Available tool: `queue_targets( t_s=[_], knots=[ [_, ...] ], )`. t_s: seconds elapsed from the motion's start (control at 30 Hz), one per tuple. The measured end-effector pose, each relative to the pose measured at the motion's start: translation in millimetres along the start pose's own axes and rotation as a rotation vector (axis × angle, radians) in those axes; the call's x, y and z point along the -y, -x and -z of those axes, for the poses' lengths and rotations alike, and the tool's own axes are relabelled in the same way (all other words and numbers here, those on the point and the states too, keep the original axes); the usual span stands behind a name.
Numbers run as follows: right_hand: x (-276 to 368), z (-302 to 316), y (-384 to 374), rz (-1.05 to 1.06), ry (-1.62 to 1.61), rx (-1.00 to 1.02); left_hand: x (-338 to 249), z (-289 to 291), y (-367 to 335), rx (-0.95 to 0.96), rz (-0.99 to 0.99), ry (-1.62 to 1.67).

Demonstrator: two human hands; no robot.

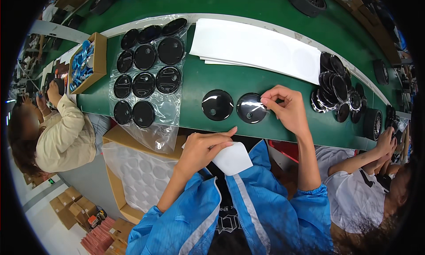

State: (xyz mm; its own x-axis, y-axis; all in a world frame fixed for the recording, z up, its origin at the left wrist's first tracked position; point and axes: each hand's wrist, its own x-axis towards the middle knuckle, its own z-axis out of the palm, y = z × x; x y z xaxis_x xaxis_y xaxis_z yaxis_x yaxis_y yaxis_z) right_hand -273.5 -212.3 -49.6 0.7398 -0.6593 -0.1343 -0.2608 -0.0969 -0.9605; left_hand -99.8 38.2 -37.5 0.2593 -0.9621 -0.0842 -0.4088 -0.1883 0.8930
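My left hand (pixel 203 149) is at the table's near edge, its thumb and fingers closed on a small white piece of paper (pixel 233 160) that hangs over the edge. My right hand (pixel 285 106) pinches thumb and forefinger together at the right rim of a glossy black round disc (pixel 250 111) with a small hole. Whatever is between those fingertips is too small to make out. Bright glare lies across this disc. Just left of it, a second black disc (pixel 217 105) lies flat on the green table (pixel 195 84), apart from both hands.
Several black discs (pixel 144 56) lie in rows on clear plastic at left; others are heaped (pixel 334 84) at right. White sheets (pixel 256 47) lie behind. A cardboard box (pixel 98 60) holds blue pieces. Below is an open carton (pixel 117 184). Co-workers sit at left (pixel 66 131) and right (pixel 358 193).
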Motion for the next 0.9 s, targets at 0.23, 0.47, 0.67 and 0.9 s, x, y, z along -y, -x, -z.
queue_targets(
  t_s=[0.23,0.47,0.67,0.9],
  knots=[
    [10.0,3.6,-4.9,-0.056,0.051,0.067,1.5,-0.9,0.8,-0.013,-0.003,0.009],
    [4.1,3.9,-5.3,-0.019,0.047,0.064,1.3,-1.8,0.6,-0.021,-0.006,0.014],
    [19.4,6.3,1.4,0.014,0.170,0.041,1.9,-2.5,0.3,-0.024,-0.016,0.012],
    [73.8,-27.1,83.1,0.133,0.285,-0.066,-9.2,-1.7,2.7,-0.045,0.067,0.119]
  ],
)
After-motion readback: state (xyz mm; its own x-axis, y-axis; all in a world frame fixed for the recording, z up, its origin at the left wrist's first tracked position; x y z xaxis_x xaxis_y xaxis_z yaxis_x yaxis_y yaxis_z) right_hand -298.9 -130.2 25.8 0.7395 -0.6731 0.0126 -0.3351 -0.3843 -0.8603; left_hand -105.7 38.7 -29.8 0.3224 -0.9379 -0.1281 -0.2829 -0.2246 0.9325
